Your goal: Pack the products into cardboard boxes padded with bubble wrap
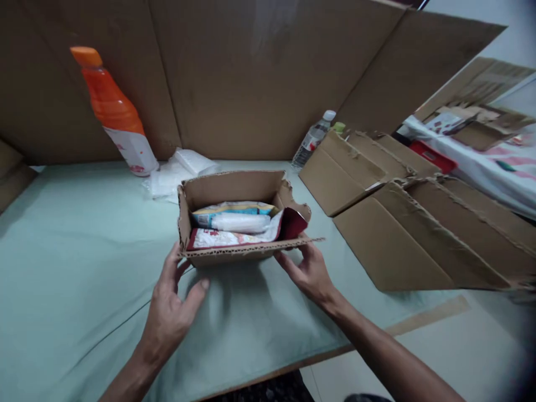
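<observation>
A: Left hand (172,304)?
B: Thumb spread wide, fingers at the open box's (234,187) near left corner.
A: And the box?
B: Mid-surface (84,268), mouth upward, long axis running left to right, packets (240,223) inside lying likewise.
A: Right hand (312,273)?
B: At the near right corner; whether it grips, I can't tell.
</observation>
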{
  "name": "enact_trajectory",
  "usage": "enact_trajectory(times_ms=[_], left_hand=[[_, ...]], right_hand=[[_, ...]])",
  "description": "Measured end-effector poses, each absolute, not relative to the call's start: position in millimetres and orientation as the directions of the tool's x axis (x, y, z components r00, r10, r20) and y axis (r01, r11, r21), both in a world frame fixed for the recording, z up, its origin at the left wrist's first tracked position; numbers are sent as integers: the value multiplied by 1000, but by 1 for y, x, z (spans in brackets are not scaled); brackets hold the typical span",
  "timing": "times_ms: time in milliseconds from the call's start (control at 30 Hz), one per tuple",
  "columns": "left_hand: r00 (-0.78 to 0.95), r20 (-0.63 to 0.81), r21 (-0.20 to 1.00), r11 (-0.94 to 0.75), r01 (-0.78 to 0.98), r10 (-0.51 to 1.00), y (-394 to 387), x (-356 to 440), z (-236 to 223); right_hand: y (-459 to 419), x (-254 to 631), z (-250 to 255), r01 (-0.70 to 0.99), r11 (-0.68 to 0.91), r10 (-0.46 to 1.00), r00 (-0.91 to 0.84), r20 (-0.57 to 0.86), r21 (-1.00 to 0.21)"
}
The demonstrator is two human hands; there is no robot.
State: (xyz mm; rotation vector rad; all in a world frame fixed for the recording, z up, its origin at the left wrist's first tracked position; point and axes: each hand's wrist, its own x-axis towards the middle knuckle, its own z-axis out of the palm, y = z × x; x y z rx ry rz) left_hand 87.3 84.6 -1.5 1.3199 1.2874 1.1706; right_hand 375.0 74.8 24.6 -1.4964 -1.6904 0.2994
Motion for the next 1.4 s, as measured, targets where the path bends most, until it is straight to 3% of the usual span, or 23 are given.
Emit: enact_trajectory(times_ms=[300,633,867,1167,1300,1400], left_hand=[[-134,168,982,-154,107,977,109,62,12],[215,212,977,-207,-43,953,171,160,-4],[66,182,954,-192,231,981,213,237,-28],[420,229,948,-298,107,878,237,335,-58],[534,253,905,-392,163,807,245,359,-69],[595,259,843,-479,245,761,238,356,-71]], right_hand=[[75,335,26,663,378,887,-60,457,-646],[15,405,-18,795,194,828,182,530,-575],[16,430,-25,711,165,894,185,408,-684],[62,483,-39,650,86,877,310,367,-755],[73,505,-47,608,8,875,380,300,-794],[70,511,-49,633,-21,913,328,244,-774]])
